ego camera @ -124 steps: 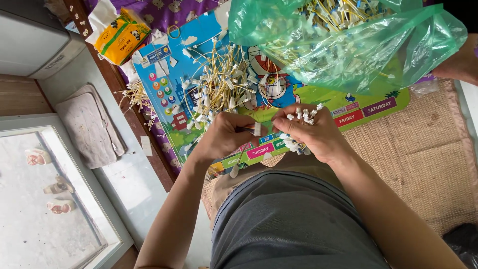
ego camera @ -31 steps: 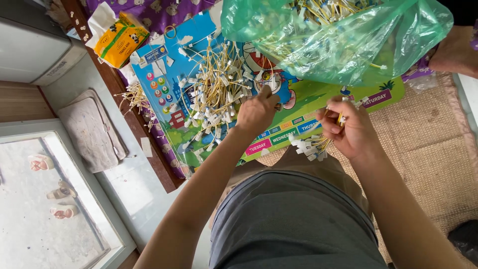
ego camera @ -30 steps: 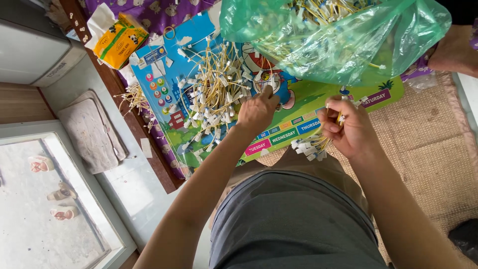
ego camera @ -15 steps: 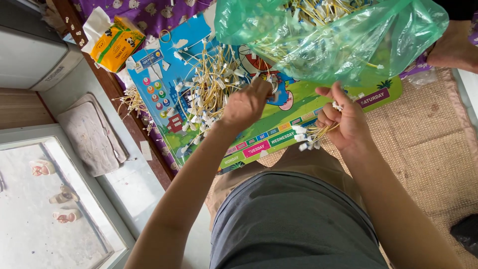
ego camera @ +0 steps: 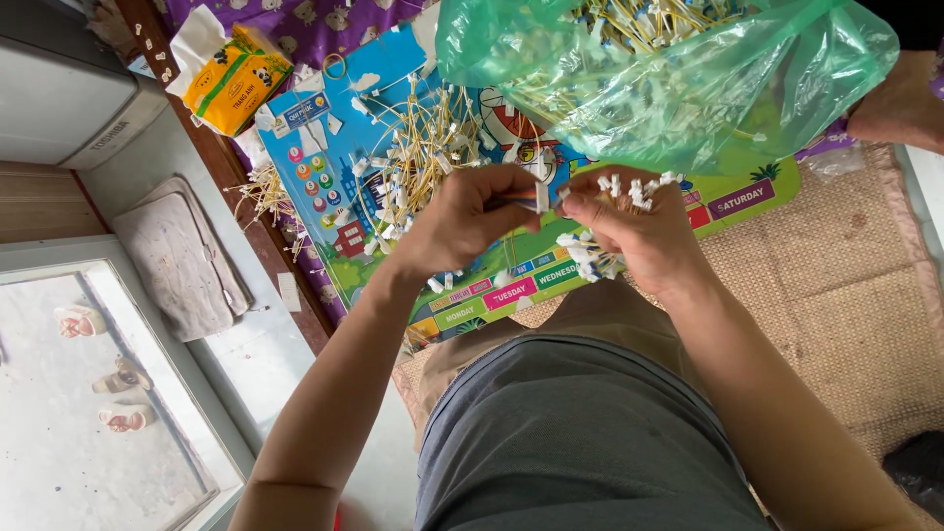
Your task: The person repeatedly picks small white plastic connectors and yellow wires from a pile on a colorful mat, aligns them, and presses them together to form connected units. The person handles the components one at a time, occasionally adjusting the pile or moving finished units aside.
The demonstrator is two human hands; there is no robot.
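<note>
My left hand (ego camera: 467, 221) pinches one thin yellow wire with a white plug (ego camera: 540, 197) and holds it against my right hand. My right hand (ego camera: 629, 231) grips a bundle of the same yellow wires with white plugs (ego camera: 615, 189), the plugs sticking out above and below the fist. Both hands meet over a colourful printed play board (ego camera: 472, 295). A loose pile of the same wires (ego camera: 418, 157) lies on the board just beyond my left hand.
A green plastic bag (ego camera: 678, 74) full of wires lies at the top. A yellow tissue packet (ego camera: 231, 79) sits top left, a grey cloth (ego camera: 177, 256) on the white ledge at left. Another person's hand (ego camera: 900, 103) shows top right. A woven mat (ego camera: 846, 285) is on the right.
My left hand has come back from the loose pile with one wire and joined my right hand, which has shifted left and holds the bundle.
</note>
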